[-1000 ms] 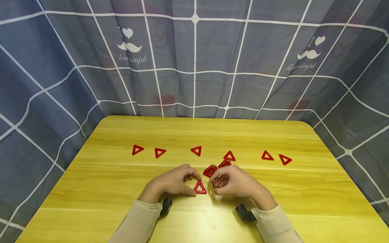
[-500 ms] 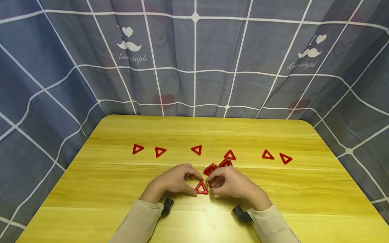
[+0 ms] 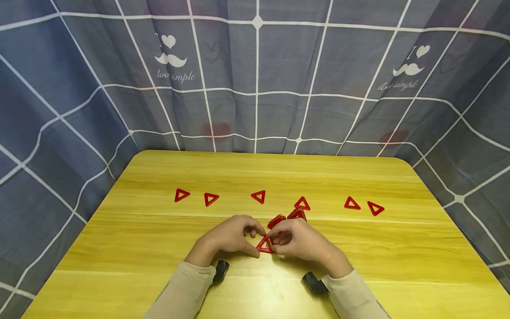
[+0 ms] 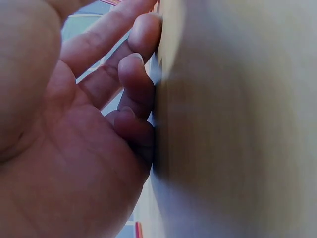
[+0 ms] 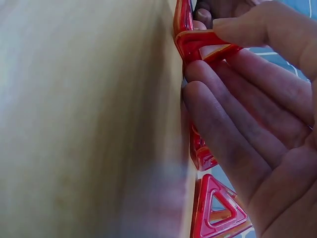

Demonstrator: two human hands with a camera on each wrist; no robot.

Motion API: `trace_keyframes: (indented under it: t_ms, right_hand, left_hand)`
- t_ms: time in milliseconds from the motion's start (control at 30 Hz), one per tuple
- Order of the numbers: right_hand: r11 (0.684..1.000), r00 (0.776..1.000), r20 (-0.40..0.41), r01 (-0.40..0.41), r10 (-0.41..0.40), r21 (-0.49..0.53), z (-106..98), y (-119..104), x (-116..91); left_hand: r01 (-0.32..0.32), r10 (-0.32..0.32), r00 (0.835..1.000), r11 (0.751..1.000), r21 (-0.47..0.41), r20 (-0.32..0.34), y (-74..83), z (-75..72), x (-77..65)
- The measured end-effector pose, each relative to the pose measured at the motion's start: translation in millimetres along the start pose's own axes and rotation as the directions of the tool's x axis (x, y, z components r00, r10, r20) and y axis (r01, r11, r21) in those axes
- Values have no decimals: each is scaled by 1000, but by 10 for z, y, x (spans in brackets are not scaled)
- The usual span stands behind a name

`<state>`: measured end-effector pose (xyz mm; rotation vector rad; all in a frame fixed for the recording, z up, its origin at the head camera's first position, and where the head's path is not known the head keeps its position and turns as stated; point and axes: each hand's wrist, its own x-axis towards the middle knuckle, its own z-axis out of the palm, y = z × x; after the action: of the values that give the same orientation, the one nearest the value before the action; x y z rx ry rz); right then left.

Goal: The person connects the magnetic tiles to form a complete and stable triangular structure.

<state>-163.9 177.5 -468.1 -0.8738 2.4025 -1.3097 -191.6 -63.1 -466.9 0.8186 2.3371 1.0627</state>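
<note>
My left hand (image 3: 227, 237) grips a red triangular magnetic tile (image 3: 261, 250) by its edges, thumb at the lower left corner and index finger at the top. This tile lies on the table with an open middle. From the other side my right hand (image 3: 300, 241) pinches a second red triangular magnetic tile (image 5: 190, 44) between thumb and fingers. It stands tilted up, its edge right at the first tile's right side. In the left wrist view, the curled lower fingers (image 4: 136, 84) are beside the tabletop; the held tile is mostly hidden there.
Just beyond my hands stand two red pieces built of joined triangles (image 3: 276, 221) (image 3: 297, 214). Several single red triangle tiles lie flat in a loose row farther back, such as one at left (image 3: 181, 195) and one at right (image 3: 375, 208). A grey-blue checked curtain (image 3: 231, 110) surrounds the wooden table (image 3: 119, 248).
My right hand has moved left with its tile, bringing it from a gap away to right against the flat tile. My left hand stays nearly in place, holding its tile.
</note>
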Motion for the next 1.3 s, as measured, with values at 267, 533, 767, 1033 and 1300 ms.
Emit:
trace_keyframes:
  t_ms: [267, 533, 767, 1033, 1300]
  right_hand:
    - [1000, 1000, -13, 23, -24, -15, 10, -18, 17]
    - [1000, 1000, -15, 24, -24, -8, 30, -32, 21]
    - [998, 1000, -22, 8, -9, -59, 46, -28, 13]
    - [998, 1000, -20, -14, 13, -58, 51, -29, 11]
    - [997, 999, -12, -53, 52, -52, 45, -40, 8]
  left_hand:
    - [8, -8, 1000, 1000, 3, -6, -4, -9, 2]
    - [-1, 1, 1000, 1000, 4, 6, -5, -11, -9]
    - [31, -34, 998, 997, -64, -51, -50, -139, -58]
    - [190, -211, 908, 977, -93, -363, -228, -386, -164]
    - [353, -337, 825, 934, -53, -453, -452, -596, -309]
